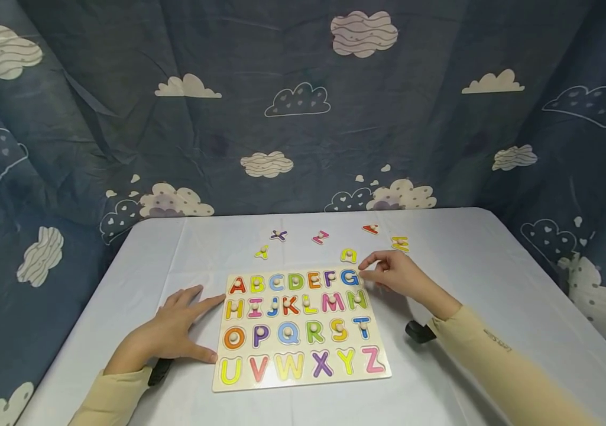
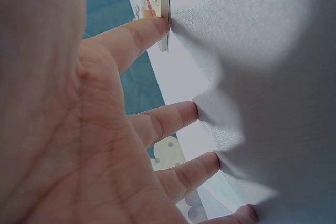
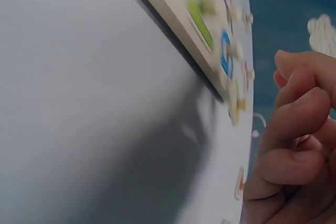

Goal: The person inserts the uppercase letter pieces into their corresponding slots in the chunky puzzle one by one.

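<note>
My left hand [image 1: 167, 334] lies flat, fingers spread, touching the puzzle board [image 1: 303, 381]. My right hand [image 1: 395, 275] hovers beside the G [image 1: 350, 277], fingers loosely curled, holding nothing.

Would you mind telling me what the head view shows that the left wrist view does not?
Only the head view shows the right hand near the letter G, the whole puzzle board and loose letter pieces behind it. Only the left wrist view shows the left hand's fingertips denting the white tablecloth. Both show the left hand spread flat, a finger touching the board's left edge.
</note>
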Tool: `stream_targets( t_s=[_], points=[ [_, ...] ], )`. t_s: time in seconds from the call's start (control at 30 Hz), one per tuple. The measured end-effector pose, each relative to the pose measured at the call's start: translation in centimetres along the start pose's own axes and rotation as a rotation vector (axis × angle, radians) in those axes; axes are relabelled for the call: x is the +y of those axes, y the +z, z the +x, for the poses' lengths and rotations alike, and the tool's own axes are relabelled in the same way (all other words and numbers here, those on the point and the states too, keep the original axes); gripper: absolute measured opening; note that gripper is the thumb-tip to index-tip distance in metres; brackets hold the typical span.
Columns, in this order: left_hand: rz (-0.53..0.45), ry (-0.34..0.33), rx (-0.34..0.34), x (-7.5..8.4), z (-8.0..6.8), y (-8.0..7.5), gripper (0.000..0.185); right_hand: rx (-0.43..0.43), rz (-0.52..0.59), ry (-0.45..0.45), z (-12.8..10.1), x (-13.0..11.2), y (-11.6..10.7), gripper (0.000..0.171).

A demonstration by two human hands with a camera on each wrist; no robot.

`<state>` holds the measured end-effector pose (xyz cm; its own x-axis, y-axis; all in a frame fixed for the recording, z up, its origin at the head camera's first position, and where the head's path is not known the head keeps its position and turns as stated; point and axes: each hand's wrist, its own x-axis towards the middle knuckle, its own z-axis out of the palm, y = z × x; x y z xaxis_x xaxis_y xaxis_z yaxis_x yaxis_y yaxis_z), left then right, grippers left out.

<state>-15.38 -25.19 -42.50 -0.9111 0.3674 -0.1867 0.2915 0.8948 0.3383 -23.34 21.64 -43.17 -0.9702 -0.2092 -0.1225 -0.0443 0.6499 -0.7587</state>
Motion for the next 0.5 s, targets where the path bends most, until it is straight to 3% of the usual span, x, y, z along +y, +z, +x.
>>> stream_targets(
  t_s=[0.23, 0.5],
  points=[
    [-0.002, -0.002, 0.003, -0.3, 0.1, 0.1, 0.119, 0.034, -0.104, 0.000, 4.8, -0.8, 0.0, 0.021],
    [-0.008, -0.008, -0.004, -0.3, 0.0, 0.0, 0.119, 0.009, -0.230, 0.019, 7.4, -0.9, 0.5, 0.019]
  ],
)
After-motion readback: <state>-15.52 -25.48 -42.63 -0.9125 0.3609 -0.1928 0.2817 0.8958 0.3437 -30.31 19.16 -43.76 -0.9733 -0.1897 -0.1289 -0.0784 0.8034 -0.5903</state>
